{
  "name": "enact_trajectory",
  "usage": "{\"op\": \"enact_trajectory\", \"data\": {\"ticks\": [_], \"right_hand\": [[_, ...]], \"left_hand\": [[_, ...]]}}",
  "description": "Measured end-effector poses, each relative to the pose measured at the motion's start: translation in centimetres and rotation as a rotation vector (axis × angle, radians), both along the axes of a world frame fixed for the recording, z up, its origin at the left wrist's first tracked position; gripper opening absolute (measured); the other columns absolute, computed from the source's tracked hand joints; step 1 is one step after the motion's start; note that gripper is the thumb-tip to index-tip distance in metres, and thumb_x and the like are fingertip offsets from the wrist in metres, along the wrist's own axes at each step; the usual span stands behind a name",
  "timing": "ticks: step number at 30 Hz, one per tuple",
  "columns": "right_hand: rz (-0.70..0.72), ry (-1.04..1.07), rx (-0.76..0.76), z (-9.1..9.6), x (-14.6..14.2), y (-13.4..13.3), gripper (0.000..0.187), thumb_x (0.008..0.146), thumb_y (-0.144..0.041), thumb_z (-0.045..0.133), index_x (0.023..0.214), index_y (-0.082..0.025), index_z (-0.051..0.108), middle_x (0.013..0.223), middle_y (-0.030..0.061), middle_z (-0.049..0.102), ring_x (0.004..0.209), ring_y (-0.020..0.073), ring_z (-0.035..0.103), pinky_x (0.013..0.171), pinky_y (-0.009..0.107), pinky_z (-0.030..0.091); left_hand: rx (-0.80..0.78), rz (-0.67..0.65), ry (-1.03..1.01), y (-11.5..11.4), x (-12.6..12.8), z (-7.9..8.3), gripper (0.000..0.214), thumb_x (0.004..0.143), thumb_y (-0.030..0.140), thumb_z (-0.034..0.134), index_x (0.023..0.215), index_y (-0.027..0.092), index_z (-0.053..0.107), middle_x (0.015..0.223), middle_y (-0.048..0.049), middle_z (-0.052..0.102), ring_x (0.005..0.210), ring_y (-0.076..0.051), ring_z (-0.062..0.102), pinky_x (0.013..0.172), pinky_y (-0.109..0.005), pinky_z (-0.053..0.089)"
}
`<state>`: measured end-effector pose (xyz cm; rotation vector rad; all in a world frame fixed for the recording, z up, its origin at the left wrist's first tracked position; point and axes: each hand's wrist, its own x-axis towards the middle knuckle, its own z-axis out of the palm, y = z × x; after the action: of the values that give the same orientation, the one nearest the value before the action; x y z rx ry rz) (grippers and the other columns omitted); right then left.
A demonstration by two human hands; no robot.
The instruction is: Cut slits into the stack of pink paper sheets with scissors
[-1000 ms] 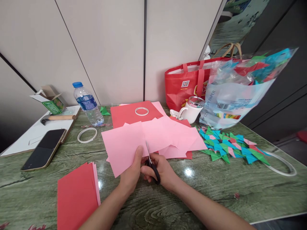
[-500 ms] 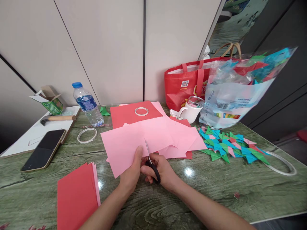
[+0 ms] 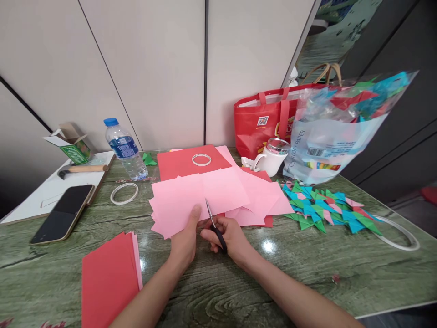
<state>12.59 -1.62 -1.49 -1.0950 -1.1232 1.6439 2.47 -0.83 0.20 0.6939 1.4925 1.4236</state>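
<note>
A sheet of pink paper [image 3: 177,196] is pinched at its near edge by my left hand [image 3: 184,241], thumb on top. My right hand [image 3: 228,237] grips black-handled scissors [image 3: 218,233], whose blades reach into the paper beside my left thumb. Under and behind the held sheet lie more pink paper pieces [image 3: 268,198], spread over red paper. Farther back, a roll of white tape [image 3: 201,159] rests on a red sheet [image 3: 170,164]. The fingers beneath the paper are partly hidden.
A stack of red and pink paper [image 3: 107,278], a phone [image 3: 63,212] and a water bottle [image 3: 126,152] are on the left. On the right stand a white mug [image 3: 273,161], a red bag [image 3: 249,123] and a plastic bag [image 3: 327,146] behind folded paper pieces [image 3: 322,205].
The held pink sheet has turned and its left end has shifted right and up, lying more level over the other pieces. Both hands moved up slightly, still gripping paper and scissors.
</note>
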Motion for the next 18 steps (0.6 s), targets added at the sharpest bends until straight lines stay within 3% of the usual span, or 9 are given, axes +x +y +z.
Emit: {"op": "enact_trajectory", "data": {"ticks": [2,6,8,11,14,18], "right_hand": [[-0.008,0.007,-0.016,0.0,0.0,0.1,0.037,0.054,-0.041,0.072,0.068,-0.013,0.052,0.04,-0.0074,0.047,0.033,0.0052,0.039,0.036,0.019,0.032],[-0.133,0.103,-0.09,-0.2,0.7,0.8,0.036,0.056,-0.042,0.07,0.068,-0.015,0.051,0.042,-0.0087,0.043,0.035,0.0043,0.037,0.04,0.021,0.039],[-0.208,0.117,-0.093,-0.3,1.2,1.3,0.033,0.059,-0.042,0.07,0.066,-0.015,0.051,0.043,-0.0081,0.043,0.037,0.0046,0.037,0.042,0.022,0.041],[-0.19,0.125,-0.11,-0.4,1.8,1.7,0.032,0.059,-0.041,0.069,0.066,-0.014,0.052,0.047,-0.0058,0.047,0.039,0.0056,0.04,0.043,0.023,0.043],[-0.11,0.139,-0.08,-0.4,1.7,1.6,0.03,0.063,-0.041,0.067,0.07,-0.014,0.054,0.054,-0.0034,0.051,0.043,0.0064,0.046,0.046,0.022,0.043],[-0.026,0.158,-0.008,-0.3,1.2,1.1,0.025,0.068,-0.038,0.063,0.074,-0.015,0.052,0.057,-0.0037,0.053,0.046,0.0063,0.049,0.05,0.021,0.043]], "left_hand": [[0.048,-0.019,-0.051,0.1,0.0,0.3,0.048,0.062,0.042,0.064,0.102,0.015,0.058,0.096,-0.0089,0.065,0.096,-0.021,0.058,0.086,-0.032,0.044],[0.168,-0.254,-0.262,0.2,0.0,0.7,0.037,0.069,0.036,0.059,0.096,0.012,0.06,0.1,-0.0108,0.064,0.094,-0.021,0.059,0.085,-0.033,0.044],[0.184,-0.299,-0.285,0.3,-0.1,0.6,0.035,0.07,0.035,0.058,0.097,0.012,0.059,0.101,-0.0113,0.064,0.09,-0.021,0.06,0.078,-0.032,0.048],[0.117,-0.242,-0.171,0.5,-0.4,0.1,0.035,0.068,0.035,0.06,0.094,0.012,0.058,0.087,-0.0114,0.066,0.071,-0.02,0.063,0.059,-0.03,0.05],[0.069,-0.203,-0.002,0.8,-0.8,-0.5,0.03,0.064,0.038,0.063,0.08,0.013,0.057,0.061,-0.005,0.064,0.044,-0.015,0.055,0.041,-0.027,0.044],[0.134,-0.276,0.185,1.0,-1.2,-0.8,0.031,0.066,0.041,0.059,0.052,0.015,0.05,0.04,0.002,0.049,0.036,-0.01,0.044,0.038,-0.023,0.037]]}}
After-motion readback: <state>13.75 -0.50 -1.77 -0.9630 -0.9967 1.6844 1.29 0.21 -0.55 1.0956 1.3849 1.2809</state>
